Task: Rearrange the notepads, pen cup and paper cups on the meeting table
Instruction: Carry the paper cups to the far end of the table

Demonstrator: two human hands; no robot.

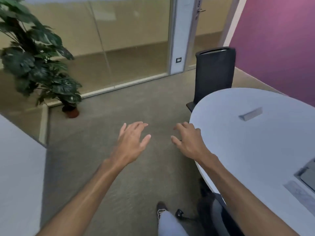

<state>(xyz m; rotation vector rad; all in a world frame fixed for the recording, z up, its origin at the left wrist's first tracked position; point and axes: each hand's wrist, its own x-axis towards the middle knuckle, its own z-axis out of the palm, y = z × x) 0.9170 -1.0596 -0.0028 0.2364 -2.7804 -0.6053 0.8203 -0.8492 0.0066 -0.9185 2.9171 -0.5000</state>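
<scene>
The white meeting table [255,143] with a rounded end fills the right side of the view. No notepads, pen cup or paper cups show on the part I can see. My left hand [132,142] hangs over the carpet to the left of the table, fingers spread and holding nothing. My right hand [188,140] is beside the table's rounded edge, fingers apart and holding nothing. Both forearms reach forward from the bottom of the frame.
A black chair [214,75] stands at the table's far end. A potted plant [39,62] sits by the glass wall at the left. A grey cable hatch [250,114] is set into the tabletop. Another white surface [18,167] lies at the left. Grey carpet [119,108] spreads ahead.
</scene>
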